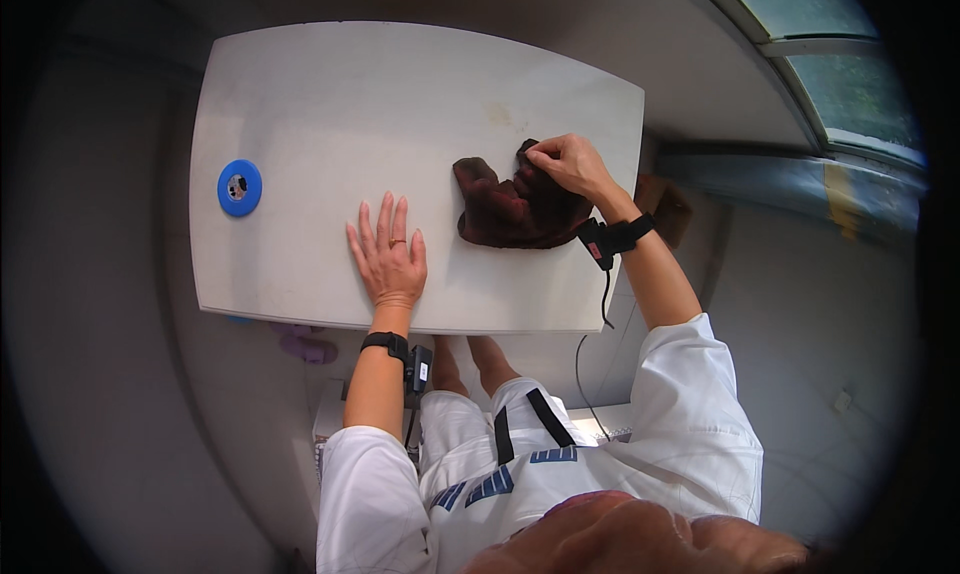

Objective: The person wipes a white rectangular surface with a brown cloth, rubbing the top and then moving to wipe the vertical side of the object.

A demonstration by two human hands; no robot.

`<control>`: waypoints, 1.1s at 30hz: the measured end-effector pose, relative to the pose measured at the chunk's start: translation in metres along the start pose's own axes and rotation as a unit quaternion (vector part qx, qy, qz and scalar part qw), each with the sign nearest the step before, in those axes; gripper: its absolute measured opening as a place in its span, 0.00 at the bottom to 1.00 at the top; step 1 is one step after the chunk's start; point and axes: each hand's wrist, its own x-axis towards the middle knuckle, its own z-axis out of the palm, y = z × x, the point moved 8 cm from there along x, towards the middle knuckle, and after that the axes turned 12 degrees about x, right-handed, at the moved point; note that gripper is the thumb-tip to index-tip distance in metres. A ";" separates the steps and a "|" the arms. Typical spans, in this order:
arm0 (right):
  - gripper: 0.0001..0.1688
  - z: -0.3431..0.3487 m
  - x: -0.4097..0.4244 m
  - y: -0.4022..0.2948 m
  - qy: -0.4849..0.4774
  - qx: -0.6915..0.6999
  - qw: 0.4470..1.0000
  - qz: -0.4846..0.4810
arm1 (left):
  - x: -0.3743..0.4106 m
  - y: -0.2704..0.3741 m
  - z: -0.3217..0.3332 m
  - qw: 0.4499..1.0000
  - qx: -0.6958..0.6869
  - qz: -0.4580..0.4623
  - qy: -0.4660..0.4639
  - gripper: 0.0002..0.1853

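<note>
A dark red-brown cloth [502,214] lies crumpled on the right half of the white tabletop [330,109]. My right hand [571,163] pinches its upper right end between thumb and fingertips, and the hand covers part of that end. To the left of the cloth, my left hand [390,259] rests palm down with its fingers spread, a ring on one of them. Nothing is in that hand, and a stretch of tabletop separates it from the cloth.
A round blue disc [253,188] with a printed centre lies near the table's left edge. Each wrist wears a strapped black device, the right one [598,244] trailing a cable. A brown box [664,210] stands beyond the right edge, below a window [855,94]. Purple slippers [309,347] are on the floor.
</note>
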 end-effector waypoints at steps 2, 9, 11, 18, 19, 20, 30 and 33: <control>0.29 -0.013 0.010 0.015 0.025 0.173 0.982 0.075 | 0.000 0.000 0.000 1.000 -0.003 0.000 0.000 0.32; 0.25 -0.016 0.043 0.028 0.023 0.135 0.965 0.225 | -0.001 0.001 0.001 1.000 0.003 -0.002 -0.003 0.32; 0.25 -0.012 0.043 0.029 -0.004 0.152 0.957 0.247 | 0.000 0.001 0.000 1.000 0.002 -0.002 -0.001 0.32; 0.24 -0.012 0.038 0.031 0.000 0.160 0.959 0.235 | -0.001 0.001 0.000 1.000 0.010 -0.001 -0.004 0.32; 0.24 -0.010 0.040 0.027 -0.010 0.189 0.961 0.201 | -0.002 0.002 -0.001 1.000 0.005 -0.001 -0.001 0.32; 0.24 -0.009 0.041 0.026 -0.009 0.196 0.961 0.193 | -0.001 0.001 -0.001 1.000 0.004 0.000 -0.001 0.32; 0.23 -0.002 0.038 0.030 -0.016 0.168 0.960 0.224 | 0.000 0.001 -0.001 1.000 -0.002 -0.002 -0.002 0.31; 0.24 0.001 0.036 0.030 -0.005 0.191 0.954 0.229 | 0.000 -0.001 0.001 1.000 -0.002 -0.005 -0.013 0.32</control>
